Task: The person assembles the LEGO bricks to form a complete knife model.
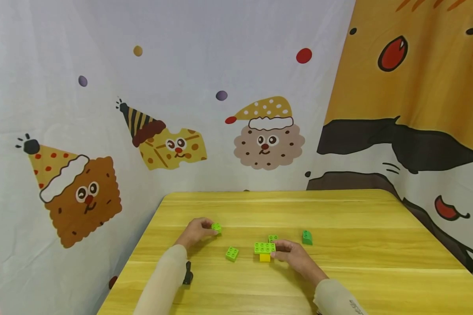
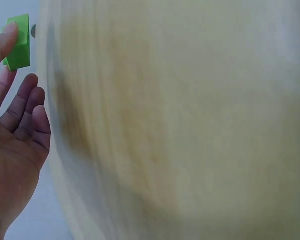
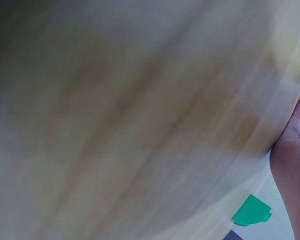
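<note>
Between thumb and fingertips, my left hand (image 1: pixel 199 230) pinches a small lime-green building block (image 1: pixel 217 228) over the left part of the table. The same block (image 2: pixel 20 42) shows at the upper left of the left wrist view, with the other fingers loosely bent. My right hand (image 1: pixel 293 257) grips the right end of a long lime-green block (image 1: pixel 264 248), which sits on top of a yellow block (image 1: pixel 265 257). In the right wrist view only part of the right hand (image 3: pixel 295 147) shows, and its fingertips are out of frame.
A loose lime-green block (image 1: pixel 232 253) lies between the hands. Just behind the stack is another green block (image 1: pixel 273 238), partly hidden. A darker green curved block (image 1: pixel 307 237) lies to the right on the wooden table (image 1: pixel 362 245). A black object (image 1: pixel 188 274) is beside the left sleeve.
</note>
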Demonstrator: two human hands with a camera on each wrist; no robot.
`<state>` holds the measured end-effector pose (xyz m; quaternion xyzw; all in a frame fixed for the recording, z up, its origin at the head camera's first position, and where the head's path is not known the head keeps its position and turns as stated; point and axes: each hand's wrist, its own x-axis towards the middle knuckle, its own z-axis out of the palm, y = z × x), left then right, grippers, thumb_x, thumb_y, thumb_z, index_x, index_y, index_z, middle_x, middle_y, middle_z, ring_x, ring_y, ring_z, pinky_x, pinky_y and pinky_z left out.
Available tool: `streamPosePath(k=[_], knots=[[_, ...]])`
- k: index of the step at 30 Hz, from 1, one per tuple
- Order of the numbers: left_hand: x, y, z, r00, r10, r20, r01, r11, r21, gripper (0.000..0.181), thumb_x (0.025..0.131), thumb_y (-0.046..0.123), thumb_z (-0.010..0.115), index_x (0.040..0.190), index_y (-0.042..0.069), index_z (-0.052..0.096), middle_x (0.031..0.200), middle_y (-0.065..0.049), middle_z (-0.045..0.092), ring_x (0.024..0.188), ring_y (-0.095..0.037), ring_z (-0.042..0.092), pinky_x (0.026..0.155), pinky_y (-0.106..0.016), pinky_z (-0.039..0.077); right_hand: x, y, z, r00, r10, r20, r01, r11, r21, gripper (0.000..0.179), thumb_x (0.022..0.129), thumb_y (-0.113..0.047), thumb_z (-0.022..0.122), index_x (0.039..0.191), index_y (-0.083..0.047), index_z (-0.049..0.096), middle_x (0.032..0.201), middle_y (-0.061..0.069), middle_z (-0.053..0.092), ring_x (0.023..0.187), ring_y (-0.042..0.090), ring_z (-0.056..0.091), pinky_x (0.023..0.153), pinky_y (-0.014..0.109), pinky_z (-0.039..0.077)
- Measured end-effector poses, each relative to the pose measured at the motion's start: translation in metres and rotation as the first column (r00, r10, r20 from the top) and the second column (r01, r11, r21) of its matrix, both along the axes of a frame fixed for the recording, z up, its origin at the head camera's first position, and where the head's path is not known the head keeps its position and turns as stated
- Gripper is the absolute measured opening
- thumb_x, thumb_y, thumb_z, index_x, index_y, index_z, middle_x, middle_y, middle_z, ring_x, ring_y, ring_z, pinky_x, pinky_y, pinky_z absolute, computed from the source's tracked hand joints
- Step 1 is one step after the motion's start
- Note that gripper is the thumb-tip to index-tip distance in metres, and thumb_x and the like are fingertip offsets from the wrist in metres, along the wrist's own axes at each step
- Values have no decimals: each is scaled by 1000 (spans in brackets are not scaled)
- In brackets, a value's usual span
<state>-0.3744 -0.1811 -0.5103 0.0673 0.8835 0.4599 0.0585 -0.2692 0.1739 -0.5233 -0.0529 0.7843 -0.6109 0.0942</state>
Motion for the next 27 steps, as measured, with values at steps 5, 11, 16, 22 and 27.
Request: streamPosePath(k=[5,11,16,22,27], knots=[[1,5,6,999,-40,-8,40,999,32,30,85,25,81,109,12,70,105,-2,66,101,-21,59,91,-46,47,1,-1,-1,1000,-6,-3,7,1000,6,49,91,-24,74,130,1,61,116,8,66,103,21,61,87,41,52],[2,12,11,996,-86,-21,87,995,45,34,86,25,80,114,11,69,107,-3,67,101,-22,61,86,-44,50,0,-1,-2,1000,-16,-1,16,1000,9,49,91,-24,74,131,0,60,116,8,66,103,21,61,87,42,52],[4,21,15,991,-131,-25,132,990,48,35,86,25,80,115,9,68,107,-4,67,99,-22,62,78,-39,52,0,-1,-2,1000,-10,-4,10,1000,10,49,91,-25,74,131,0,61,115,8,66,103,21,61,87,41,51],[6,32,21,986,-165,-38,167,984,66,30,86,26,81,110,12,69,100,-2,67,91,-19,61,75,-37,50,1,-1,-1,1000,-11,-3,11,1000,12,49,91,-24,74,131,0,60,116,8,66,103,21,61,88,42,52],[8,41,26,981,-184,-59,188,979,75,28,86,27,80,108,14,70,94,-2,65,86,-19,59,73,-35,48,-1,-1,-3,1000,-20,2,20,1000,20,49,91,-24,74,132,0,60,117,8,65,103,21,61,88,42,52]])
